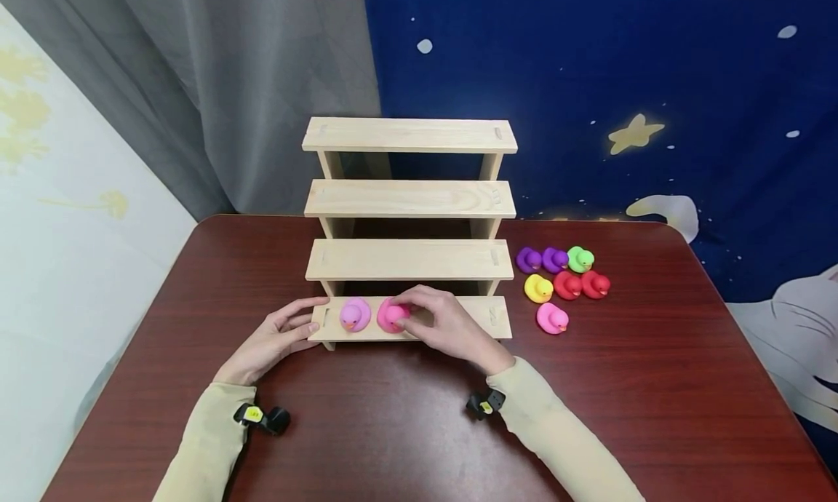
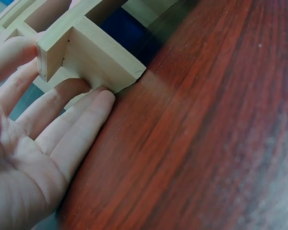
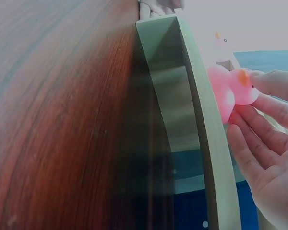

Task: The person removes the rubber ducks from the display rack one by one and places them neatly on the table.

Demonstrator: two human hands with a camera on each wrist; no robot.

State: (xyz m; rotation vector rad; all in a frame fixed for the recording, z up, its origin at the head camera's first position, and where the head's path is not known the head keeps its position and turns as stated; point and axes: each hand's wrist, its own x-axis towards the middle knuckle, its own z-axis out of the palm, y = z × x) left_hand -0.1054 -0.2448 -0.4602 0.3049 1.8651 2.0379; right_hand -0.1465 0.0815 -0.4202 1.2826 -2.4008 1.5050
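Note:
Near the middle of the bottom step, my right hand (image 1: 445, 324) pinches a hot-pink rubber duck (image 1: 390, 316) between thumb and fingers. In the right wrist view, the pink duck (image 3: 225, 91) sits at the board's front edge, thumb against its head and fingers around its side. Just left of it on that step stands a lilac rubber duck (image 1: 355, 314). My left hand (image 1: 281, 338) holds the left end of the bottom step of a wooden four-step shelf (image 1: 409, 260). In the left wrist view, its fingertips (image 2: 105, 98) touch the side support close over the tabletop.
Right of the shelf, several ducks lie grouped on the dark red-brown table (image 1: 655, 385): purple (image 1: 529, 260), green (image 1: 580, 259), yellow (image 1: 538, 289), red (image 1: 595, 284) and pink (image 1: 552, 318). Behind the table hang a grey curtain (image 1: 262, 87) and a blue starry cloth (image 1: 556, 73).

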